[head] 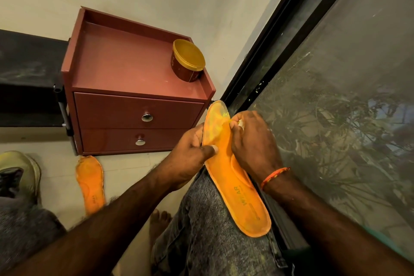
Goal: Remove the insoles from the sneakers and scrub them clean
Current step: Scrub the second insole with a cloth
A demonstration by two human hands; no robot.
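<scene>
An orange insole lies along my right thigh, toe end pointing away and wet with pale foam. My left hand grips its left edge near the middle, thumb across the top. My right hand presses on the toe half, fingers curled round a small pale scrubbing thing that is mostly hidden. A second orange insole lies flat on the floor to the left. Part of a pale yellow-green sneaker shows at the left edge.
A reddish-brown two-drawer cabinet stands against the wall ahead, with a round yellow-lidded tub on its top. A black-framed window runs along the right. A dark rack sits on the left. My bare foot rests on the tiled floor.
</scene>
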